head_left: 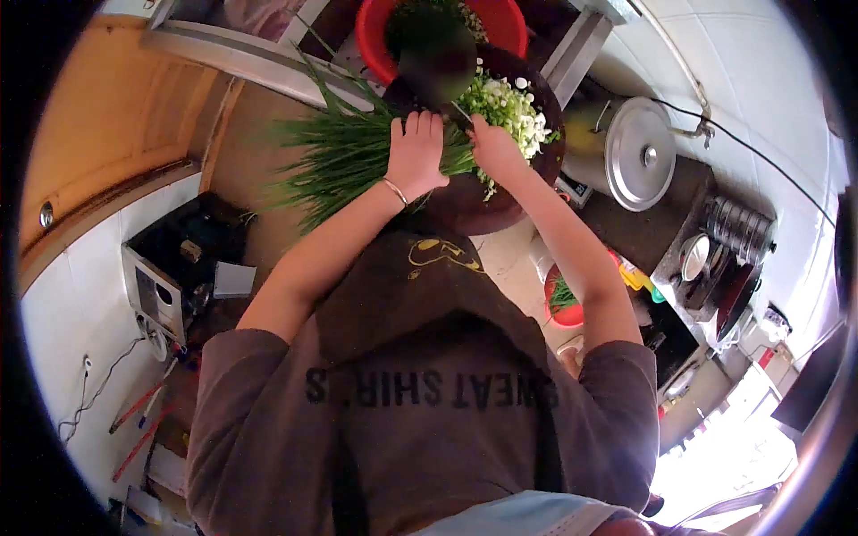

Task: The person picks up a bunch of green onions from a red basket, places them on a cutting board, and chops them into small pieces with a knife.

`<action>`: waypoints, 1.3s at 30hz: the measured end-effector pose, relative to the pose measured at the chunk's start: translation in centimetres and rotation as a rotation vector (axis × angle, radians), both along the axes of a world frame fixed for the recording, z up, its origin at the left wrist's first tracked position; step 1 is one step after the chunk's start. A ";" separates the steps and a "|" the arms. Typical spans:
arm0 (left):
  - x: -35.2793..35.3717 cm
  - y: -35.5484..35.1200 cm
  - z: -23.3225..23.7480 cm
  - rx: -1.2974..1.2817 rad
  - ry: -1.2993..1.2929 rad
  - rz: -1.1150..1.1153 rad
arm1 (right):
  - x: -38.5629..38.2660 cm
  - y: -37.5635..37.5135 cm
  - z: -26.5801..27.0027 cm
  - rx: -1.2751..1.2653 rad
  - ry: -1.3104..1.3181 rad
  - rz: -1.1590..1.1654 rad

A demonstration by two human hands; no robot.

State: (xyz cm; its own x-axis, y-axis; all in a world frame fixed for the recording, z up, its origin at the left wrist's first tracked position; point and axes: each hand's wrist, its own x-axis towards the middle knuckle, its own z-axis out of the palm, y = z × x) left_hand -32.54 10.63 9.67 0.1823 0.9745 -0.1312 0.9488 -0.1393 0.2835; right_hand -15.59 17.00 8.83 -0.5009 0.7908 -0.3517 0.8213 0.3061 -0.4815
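Note:
A thick bundle of long scallions (pixel 335 161) lies across a round dark cutting board (pixel 483 201), its green ends hanging past the left edge. My left hand (pixel 416 152), with a bracelet at the wrist, presses on the bundle, fingers close together. Just to its right, my right hand (pixel 496 150) is closed around a knife (pixel 461 112); only a thin strip of the blade shows. Chopped scallions (pixel 518 112), white and pale green, are heaped on the board beyond my right hand. A dark blurred patch hides part of the board's far side.
A red basin (pixel 509 27) with cut greens stands behind the board. To the right is a large pot with a metal lid (pixel 640 154). Lower right, a red bowl (pixel 565 308) holds more greens. A wooden door (pixel 116 116) is on the left.

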 end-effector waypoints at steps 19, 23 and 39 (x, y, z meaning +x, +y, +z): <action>0.5 -0.2 0.4 0.086 0.008 0.174 | 2.1 -9.3 4.2 -0.068 -0.094 -0.289; 0.8 0.0 0.3 0.076 0.026 0.173 | -0.2 -5.1 -1.1 0.050 -0.088 -0.253; 0.5 -0.3 0.4 0.072 -0.001 0.182 | 0.0 -9.1 1.9 -0.045 -0.112 -0.347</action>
State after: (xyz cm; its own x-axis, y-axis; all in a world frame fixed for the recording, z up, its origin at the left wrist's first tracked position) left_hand -32.04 10.31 10.06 0.0019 0.9982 -0.0595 0.9598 0.0149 0.2803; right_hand -15.55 7.92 10.74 -0.1624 0.8894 -0.4274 0.9208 -0.0191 -0.3895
